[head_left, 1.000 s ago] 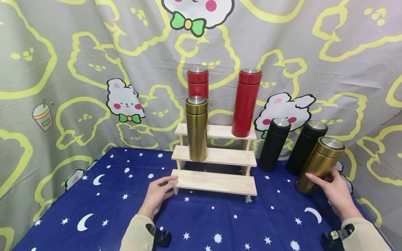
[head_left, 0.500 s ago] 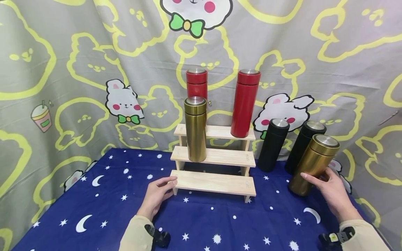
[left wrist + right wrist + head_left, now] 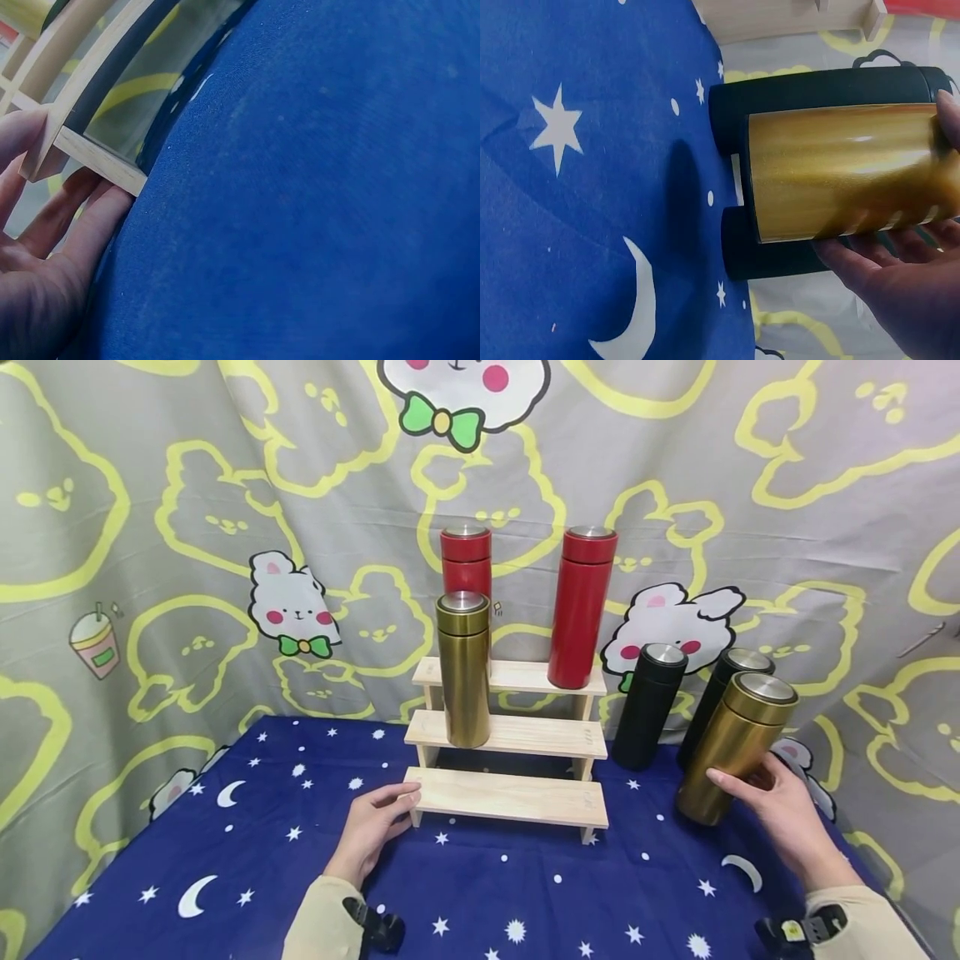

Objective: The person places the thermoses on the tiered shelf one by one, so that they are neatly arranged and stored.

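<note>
My right hand (image 3: 783,810) grips a gold thermos flask (image 3: 738,743) around its body, thumb on the near side. The flask leans to the right. In the right wrist view its base hangs off the cloth, with a dark shadow (image 3: 682,202) beside it. My left hand (image 3: 371,827) holds the left end of the lowest step of a three-step wooden rack (image 3: 510,797); in the left wrist view its fingers (image 3: 94,225) lie against the leg. A second gold flask (image 3: 465,677) stands upright at the left of the middle step.
Two red flasks, one left (image 3: 467,556) and one right (image 3: 581,610), stand on the top step; the left one is partly hidden. Two black flasks, one nearer the rack (image 3: 648,710) and one behind the held flask (image 3: 720,693), stand right of it. A patterned curtain (image 3: 187,527) hangs behind.
My right hand has carried the gold flask a little to the left, towards the rack, and it now covers more of the rear black flask. The left hand stays at the rack.
</note>
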### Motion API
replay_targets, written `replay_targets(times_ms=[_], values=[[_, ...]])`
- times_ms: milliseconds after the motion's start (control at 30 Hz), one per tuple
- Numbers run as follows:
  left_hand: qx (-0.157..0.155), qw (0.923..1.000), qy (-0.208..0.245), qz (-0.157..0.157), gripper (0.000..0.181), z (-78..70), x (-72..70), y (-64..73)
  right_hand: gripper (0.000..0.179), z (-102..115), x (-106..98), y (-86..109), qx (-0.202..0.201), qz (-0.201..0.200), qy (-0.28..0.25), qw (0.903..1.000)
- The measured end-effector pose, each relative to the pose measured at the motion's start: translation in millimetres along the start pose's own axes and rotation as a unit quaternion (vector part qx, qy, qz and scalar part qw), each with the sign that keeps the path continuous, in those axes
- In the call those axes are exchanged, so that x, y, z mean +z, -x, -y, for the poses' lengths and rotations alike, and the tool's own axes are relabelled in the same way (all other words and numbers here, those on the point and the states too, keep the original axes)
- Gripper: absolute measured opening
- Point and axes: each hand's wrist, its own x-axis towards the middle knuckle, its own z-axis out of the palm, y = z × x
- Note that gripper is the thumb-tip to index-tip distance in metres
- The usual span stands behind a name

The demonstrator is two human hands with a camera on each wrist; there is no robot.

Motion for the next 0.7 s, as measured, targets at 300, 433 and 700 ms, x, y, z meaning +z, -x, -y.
replay_targets(times_ms=[300,433,700], values=[[0.002,1.0000,0.007,0.000,0.033,1.4,-0.1,-1.2,0.050,6,4,0.0,-0.022,0.011,-0.020,0.9995],[0.005,1.0000,0.007,0.002,0.033,1.0,0.8,-1.3,0.050,10,4,0.5,-0.031,0.013,-0.030,0.9990],[0.000,1.0000,0.004,-0.002,0.035,1.8,0.5,0.1,0.046,17,9,1.2,-0.060,0.011,-0.015,0.9981]])
